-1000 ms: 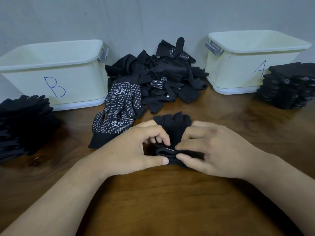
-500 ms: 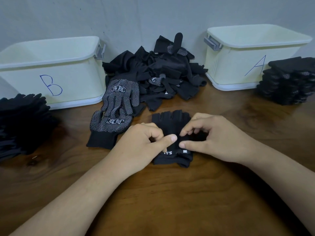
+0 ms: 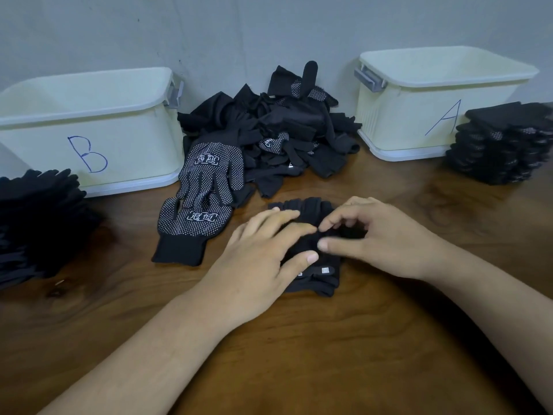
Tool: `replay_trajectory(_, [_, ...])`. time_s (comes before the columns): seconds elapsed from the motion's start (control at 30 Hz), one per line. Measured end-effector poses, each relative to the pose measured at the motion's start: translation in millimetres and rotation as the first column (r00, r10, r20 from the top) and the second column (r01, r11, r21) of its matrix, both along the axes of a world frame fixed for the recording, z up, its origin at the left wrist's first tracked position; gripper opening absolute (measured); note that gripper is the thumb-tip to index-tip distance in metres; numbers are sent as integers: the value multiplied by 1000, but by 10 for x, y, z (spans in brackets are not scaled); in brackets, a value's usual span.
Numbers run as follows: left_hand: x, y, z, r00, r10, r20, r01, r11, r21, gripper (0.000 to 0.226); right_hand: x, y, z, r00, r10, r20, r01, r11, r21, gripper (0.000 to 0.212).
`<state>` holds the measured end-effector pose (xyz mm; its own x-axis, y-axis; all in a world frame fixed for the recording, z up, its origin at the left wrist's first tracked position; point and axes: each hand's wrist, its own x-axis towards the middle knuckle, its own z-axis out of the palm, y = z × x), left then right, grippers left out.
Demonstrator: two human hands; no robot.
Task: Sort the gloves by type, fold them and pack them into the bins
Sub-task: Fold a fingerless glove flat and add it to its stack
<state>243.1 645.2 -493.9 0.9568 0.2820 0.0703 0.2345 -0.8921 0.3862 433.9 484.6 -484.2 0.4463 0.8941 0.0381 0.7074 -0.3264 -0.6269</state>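
A folded plain black glove pair (image 3: 317, 275) lies on the wooden table (image 3: 299, 354) in front of me. My left hand (image 3: 263, 256) lies flat on it with straight fingers pressing the fabric down. My right hand (image 3: 380, 238) rests on the glove's right side, thumb and curled fingers near the folded edge. A black dotted glove pair (image 3: 203, 202) lies flat to the left. Behind it sits a loose heap of black gloves (image 3: 269, 130). Cream bin B (image 3: 89, 127) stands at the back left, cream bin A (image 3: 434, 100) at the back right.
A stack of folded plain black gloves (image 3: 36, 223) sits at the left edge in front of bin B. A stack of folded dotted gloves (image 3: 502, 145) sits at the right edge beside bin A. A grey wall closes off the back.
My left hand has gone from pinching the glove to lying flat on it. The glove's cuff end has been folded over and now lies flatter. My right hand has shifted slightly right.
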Motion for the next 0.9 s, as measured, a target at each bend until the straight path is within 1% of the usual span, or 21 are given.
replay_trajectory(0.03, [1, -11, 6, 998, -21, -58, 21, 1000, -5, 63, 4, 24, -13, 998, -56, -25, 57, 997, 46, 18])
replay_trajectory(0.07, [8, -17, 13, 994, -31, -105, 30, 999, -15, 67, 6, 51, -23, 992, -119, -40, 122, 990, 75, 12])
replay_trajectory(0.1, [12, -21, 18, 989, -35, -141, 32, 999, -25, 71, 3, 78, -34, 983, -181, -27, 183, 980, 83, 14])
replay_trajectory(0.17, [12, -18, 19, 981, -36, -191, 31, 999, -29, 78, -15, 131, -60, 961, -264, 78, 260, 964, 62, 27])
replay_trajectory(0.23, [3, -9, 9, 976, -38, -212, 35, 999, -18, 83, -47, 170, -74, 940, -289, 181, 291, 957, 13, 39])
replay_trajectory(0.3, [-7, -6, 1, 975, -47, -217, 46, 999, -8, 86, -63, 195, -52, 933, -309, 186, 320, 947, -34, 44])
replay_trajectory(0.33, [-5, -7, -1, 975, -52, -214, 51, 999, -8, 87, -68, 207, -39, 934, -322, 152, 332, 942, -45, 42])
replay_trajectory(0.43, [8, -16, -8, 979, -52, -195, 51, 999, -10, 89, -89, 239, -28, 932, -362, -14, 361, 931, -50, 30])
replay_trajectory(0.53, [15, -18, -28, 991, -31, -128, 28, 999, -26, 89, -163, 257, -38, 893, -378, -243, 403, 913, 62, 16])
replay_trajectory(0.6, [11, -39, -30, 999, 21, -46, -24, 997, -77, 97, -231, 239, -13, 870, -310, -384, 391, 908, 152, 11])
replay_trajectory(0.67, [12, -69, -10, 991, 119, 55, -107, 975, -196, 119, -284, 217, 28, 842, -216, -494, 370, 898, 237, 8])
replay_trajectory(0.73, [17, -81, 6, 974, 186, 133, -132, 933, -335, 134, -312, 203, 52, 797, -111, -594, 357, 879, 316, 6])
replay_trajectory(0.8, [21, -71, 33, 956, 204, 211, -89, 886, -455, 135, -335, 207, 58, 721, -11, -692, 368, 853, 370, 6])
replay_trajectory(0.87, [22, -59, 68, 931, 224, 287, -15, 811, -585, 128, -348, 217, 42, 651, 47, -758, 402, 825, 396, 3])
replay_trajectory(0.9, [20, -53, 81, 914, 233, 331, 36, 767, -641, 123, -347, 225, 31, 630, 59, -774, 420, 813, 404, 3])
